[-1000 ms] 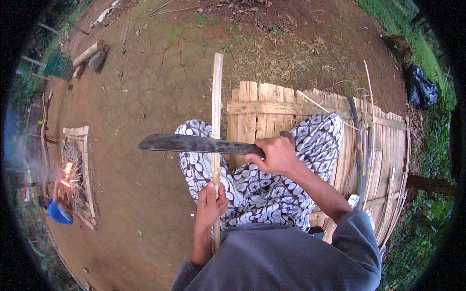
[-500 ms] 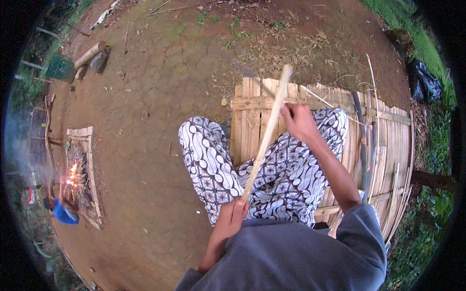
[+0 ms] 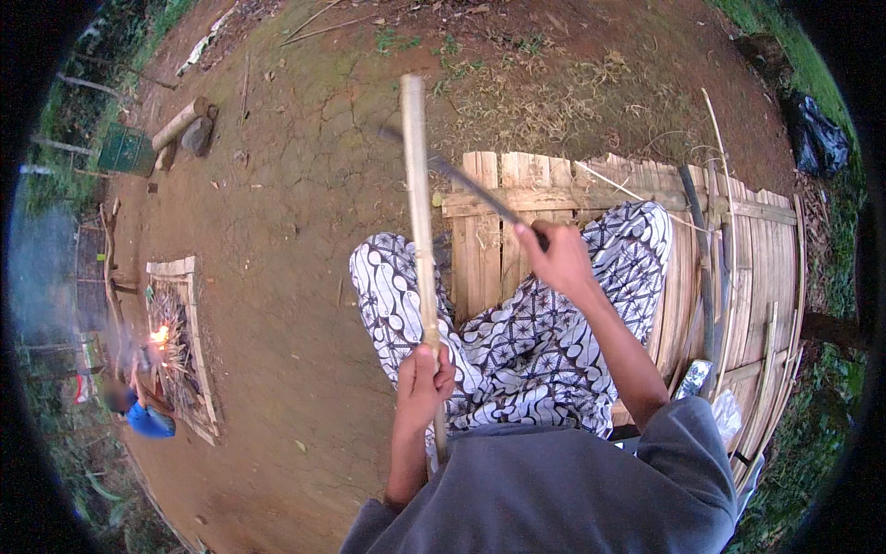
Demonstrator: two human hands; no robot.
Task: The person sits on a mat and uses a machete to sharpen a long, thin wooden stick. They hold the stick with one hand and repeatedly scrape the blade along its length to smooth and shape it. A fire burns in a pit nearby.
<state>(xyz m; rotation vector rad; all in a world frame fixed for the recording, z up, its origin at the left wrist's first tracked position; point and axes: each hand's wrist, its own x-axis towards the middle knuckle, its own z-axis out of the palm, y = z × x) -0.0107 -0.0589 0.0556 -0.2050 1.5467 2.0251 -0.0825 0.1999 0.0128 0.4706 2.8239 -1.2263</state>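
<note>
My left hand [image 3: 425, 383] is closed round the lower part of a pale bamboo strip [image 3: 420, 203], which points up and away from me, its lower end reaching my shirt. In my right hand [image 3: 561, 258] is the handle of a long, dark-bladed knife [image 3: 475, 189]. The blade slants up to the left and crosses the strip near its far end; whether the two touch I cannot tell. Both hands are over my bent legs in patterned trousers [image 3: 517, 360].
I sit on a bamboo slat platform [image 3: 475, 263]. Thin strips and a dark pole [image 3: 699, 268] lie on its right side. Curly shavings [image 3: 554, 102] litter the ground ahead. At far left, a person in blue [image 3: 148, 420] is beside a fire [image 3: 160, 335] within a wooden frame.
The bamboo strip has swung left and stands more upright, with my left hand higher on it. My right hand has moved slightly down, and the knife blade now shows clearly.
</note>
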